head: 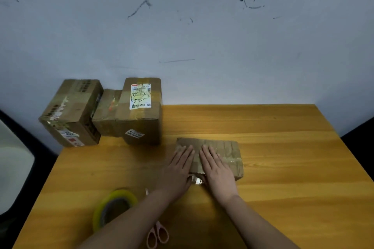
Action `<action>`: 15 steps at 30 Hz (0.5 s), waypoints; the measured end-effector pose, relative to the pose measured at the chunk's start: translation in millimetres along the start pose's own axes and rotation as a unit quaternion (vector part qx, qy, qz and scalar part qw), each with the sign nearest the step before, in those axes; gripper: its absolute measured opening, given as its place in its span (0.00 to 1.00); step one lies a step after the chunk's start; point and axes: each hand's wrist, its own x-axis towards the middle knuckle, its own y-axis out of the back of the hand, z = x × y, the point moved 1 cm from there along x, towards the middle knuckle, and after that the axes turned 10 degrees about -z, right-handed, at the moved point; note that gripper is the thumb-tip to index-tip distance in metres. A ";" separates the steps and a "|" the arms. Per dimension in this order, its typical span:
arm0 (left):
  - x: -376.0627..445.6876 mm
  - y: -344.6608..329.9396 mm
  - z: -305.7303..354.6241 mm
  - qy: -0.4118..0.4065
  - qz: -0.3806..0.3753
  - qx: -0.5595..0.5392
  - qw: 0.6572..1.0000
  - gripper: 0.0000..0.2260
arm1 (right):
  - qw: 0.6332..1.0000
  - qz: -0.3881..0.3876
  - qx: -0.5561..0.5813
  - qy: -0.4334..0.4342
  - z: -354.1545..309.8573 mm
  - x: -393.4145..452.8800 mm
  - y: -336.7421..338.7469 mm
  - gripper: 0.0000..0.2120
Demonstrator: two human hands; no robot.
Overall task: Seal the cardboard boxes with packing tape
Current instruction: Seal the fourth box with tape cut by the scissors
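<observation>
Flat cardboard box centre frame; left hand, right hand spread flat, pressing clear tape. Risk: uneven pressure leaves wrinkles, lifted end.

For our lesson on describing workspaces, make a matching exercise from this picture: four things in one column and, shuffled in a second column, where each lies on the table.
Things
1. flat brown cardboard box
2. yellowish roll of packing tape
3. pink-handled scissors
4. tall cardboard box with a white shipping label

Places
A. far left of the wooden table, beside two other boxes
B. under both flat hands (left hand, right hand)
C. near edge, partly under the left forearm
D. near left, left of the scissors

Pairs: 1-B, 2-D, 3-C, 4-A
</observation>
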 end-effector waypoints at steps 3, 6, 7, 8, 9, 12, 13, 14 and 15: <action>-1.6 2.6 -0.1 0.003 -0.027 -0.015 1.000 0.37 | 0.999 -0.030 0.027 -0.001 -0.5 -0.7 1.7 0.46; -5.3 0.8 -10.1 -0.017 -0.013 -0.010 1.000 0.32 | 0.997 -0.055 0.044 0.019 0.4 -6.8 11.6 0.39; -5.9 3.7 -12.0 -0.024 -0.006 -0.014 1.000 0.30 | 0.995 -0.057 0.084 0.026 4.5 -9.2 19.0 0.34; -5.2 8.6 -13.5 -0.030 0.012 -0.030 0.999 0.27 | 0.987 -0.065 0.145 0.023 9.2 -10.5 27.4 0.29; -2.1 14.2 -13.3 -0.029 0.042 -0.051 0.997 0.23 | 0.976 -0.065 0.208 0.008 13.9 -11.4 33.0 0.25; 22.7 36.2 0.0 0.030 0.078 -0.092 0.992 0.17 | 0.974 0.047 0.205 -0.083 23.8 7.0 45.0 0.19; 33.3 40.6 6.9 0.065 0.046 -0.095 0.992 0.18 | 0.980 0.038 0.165 -0.104 22.9 20.8 44.7 0.19; 43.3 41.6 14.2 0.104 -0.002 -0.104 0.989 0.20 | 0.982 -0.003 0.142 -0.122 19.8 34.4 45.2 0.19; 52.6 41.3 19.4 0.143 -0.045 -0.109 0.983 0.22 | 0.982 -0.042 0.131 -0.127 16.8 49.1 44.9 0.19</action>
